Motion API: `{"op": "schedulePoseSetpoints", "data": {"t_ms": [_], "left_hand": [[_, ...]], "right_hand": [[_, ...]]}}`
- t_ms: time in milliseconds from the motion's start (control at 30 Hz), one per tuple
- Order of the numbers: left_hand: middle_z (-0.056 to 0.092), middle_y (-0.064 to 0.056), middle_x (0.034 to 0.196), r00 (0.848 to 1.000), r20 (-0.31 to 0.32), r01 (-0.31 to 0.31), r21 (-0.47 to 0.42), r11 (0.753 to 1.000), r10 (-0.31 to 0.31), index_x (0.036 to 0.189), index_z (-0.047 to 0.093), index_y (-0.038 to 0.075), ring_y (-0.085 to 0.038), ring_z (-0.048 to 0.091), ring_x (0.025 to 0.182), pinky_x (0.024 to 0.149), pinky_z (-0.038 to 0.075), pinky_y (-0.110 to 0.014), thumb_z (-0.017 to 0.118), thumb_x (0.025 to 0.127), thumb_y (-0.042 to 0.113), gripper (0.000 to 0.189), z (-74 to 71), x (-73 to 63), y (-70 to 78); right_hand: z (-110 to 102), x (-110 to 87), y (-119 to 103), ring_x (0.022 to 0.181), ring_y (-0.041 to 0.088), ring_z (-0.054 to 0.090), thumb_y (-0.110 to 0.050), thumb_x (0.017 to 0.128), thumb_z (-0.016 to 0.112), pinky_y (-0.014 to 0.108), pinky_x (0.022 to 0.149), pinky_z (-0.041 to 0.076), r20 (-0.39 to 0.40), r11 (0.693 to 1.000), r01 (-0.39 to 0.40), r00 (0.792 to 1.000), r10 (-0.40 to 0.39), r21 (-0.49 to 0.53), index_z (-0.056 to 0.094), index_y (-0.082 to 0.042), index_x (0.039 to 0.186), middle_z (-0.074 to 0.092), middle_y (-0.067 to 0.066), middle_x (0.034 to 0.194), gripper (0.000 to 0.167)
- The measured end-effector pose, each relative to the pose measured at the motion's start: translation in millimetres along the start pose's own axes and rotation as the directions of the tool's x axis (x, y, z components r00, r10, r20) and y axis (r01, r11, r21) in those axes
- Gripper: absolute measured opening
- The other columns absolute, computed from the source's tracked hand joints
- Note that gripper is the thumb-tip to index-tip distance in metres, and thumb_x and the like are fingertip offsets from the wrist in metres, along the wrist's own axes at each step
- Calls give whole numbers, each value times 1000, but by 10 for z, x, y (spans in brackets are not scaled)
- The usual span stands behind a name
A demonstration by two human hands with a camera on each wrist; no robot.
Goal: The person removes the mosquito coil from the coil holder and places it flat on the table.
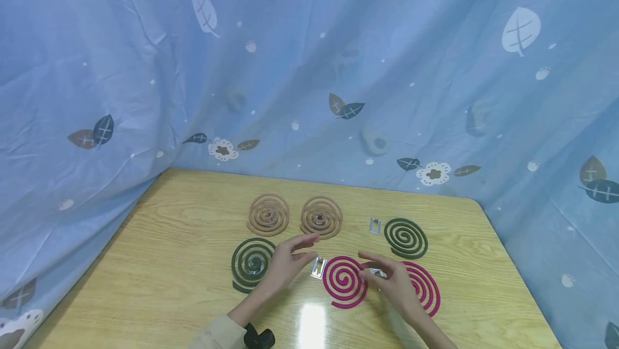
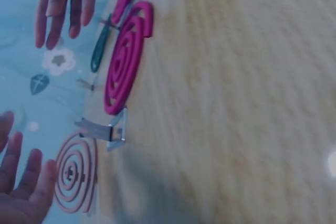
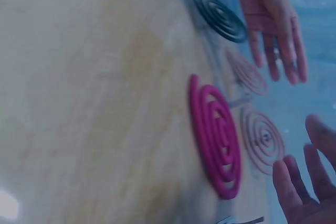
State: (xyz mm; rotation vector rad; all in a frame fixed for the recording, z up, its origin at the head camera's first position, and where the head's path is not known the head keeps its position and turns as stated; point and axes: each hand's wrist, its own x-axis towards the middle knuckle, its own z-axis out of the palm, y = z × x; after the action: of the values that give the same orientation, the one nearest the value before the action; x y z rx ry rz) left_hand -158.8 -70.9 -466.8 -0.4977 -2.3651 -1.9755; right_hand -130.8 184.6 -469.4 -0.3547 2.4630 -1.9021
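Both hands hover over the wooden table, fingers apart and holding nothing. My left hand (image 1: 286, 262) is between a dark green mosquito coil (image 1: 254, 264) and a small metal coil stand (image 1: 318, 267). To that stand's right lies a magenta mosquito coil (image 1: 344, 280), flat on the table. My right hand (image 1: 394, 282) is above the gap between this coil and a second magenta coil (image 1: 437, 295), partly covering the latter. Under the right fingers another metal stand (image 1: 378, 272) shows in part. In the left wrist view, the left hand's fingers (image 2: 39, 182) are loosely spread.
Two tan coils (image 1: 269, 214) lie at the back, with metal pieces at their centres. Another dark green coil (image 1: 405, 235) lies back right beside a metal stand (image 1: 375, 225). A blue patterned curtain (image 1: 290, 69) hangs behind the table. A black object (image 1: 259, 338) shows by the left sleeve.
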Motion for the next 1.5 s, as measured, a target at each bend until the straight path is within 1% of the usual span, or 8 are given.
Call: {"op": "schedulePoseSetpoints", "data": {"t_ms": [133,433,633,833,1033,1200,1300,1500], "left_hand": [[64,-22,117,1000,-24,-15,8,1000,15,124,60,-3,-40,57,112,93,54,-39,68,86,0,39,1,65,4],[60,-21,124,997,-77,20,-64,998,-25,126,59,-2,-39,55,115,93,54,-32,67,87,0,40,-20,250,25],[62,-18,123,992,-115,37,-45,998,-42,127,59,1,-35,57,113,96,51,-45,66,89,4,39,-22,371,57],[61,-16,125,991,-125,53,-7,999,-54,127,59,2,-30,57,115,101,47,-45,67,90,9,39,-37,505,34],[57,-19,130,992,-115,49,12,999,-47,128,55,-5,-36,53,119,105,43,-49,65,91,10,41,-61,629,-2],[55,-23,131,987,-119,109,-23,994,-111,130,53,-7,-38,48,125,108,38,-50,64,90,4,43,-71,725,-3],[53,-24,132,982,-139,129,-15,992,-129,130,53,-7,-40,46,126,109,38,-51,64,89,1,43,-64,759,-31],[50,-23,137,967,-197,167,2,986,-163,129,53,-8,-40,42,130,109,38,-48,66,87,0,45,-48,813,-44]], "right_hand": [[21,107,-26,102,21,64,-3,84,71,24,81,58,22,999,-2,1000,1,40,61,6,121,60,26,122,40],[-32,352,-40,111,30,59,-3,87,68,24,90,54,63,995,25,998,-31,93,58,5,125,56,25,129,40],[-58,537,-45,114,28,58,-7,89,68,23,91,53,65,994,48,996,-55,99,57,3,127,56,20,131,41],[-45,745,-27,120,37,53,-8,90,67,23,94,51,88,991,57,994,-68,118,56,2,130,54,19,134,43],[-56,930,38,123,39,50,-10,90,67,26,96,50,154,995,8,988,-24,103,53,1,133,51,19,137,47],[-68,1090,114,126,40,46,-7,89,67,37,98,50,240,994,-52,970,28,94,50,2,136,50,22,138,51],[-67,1167,136,127,39,46,-4,88,68,43,101,48,241,994,-78,969,58,75,50,2,136,50,22,138,51],[-77,1267,157,127,39,46,-2,88,67,42,101,47,236,990,-120,966,101,67,49,2,136,48,22,139,52]]}}
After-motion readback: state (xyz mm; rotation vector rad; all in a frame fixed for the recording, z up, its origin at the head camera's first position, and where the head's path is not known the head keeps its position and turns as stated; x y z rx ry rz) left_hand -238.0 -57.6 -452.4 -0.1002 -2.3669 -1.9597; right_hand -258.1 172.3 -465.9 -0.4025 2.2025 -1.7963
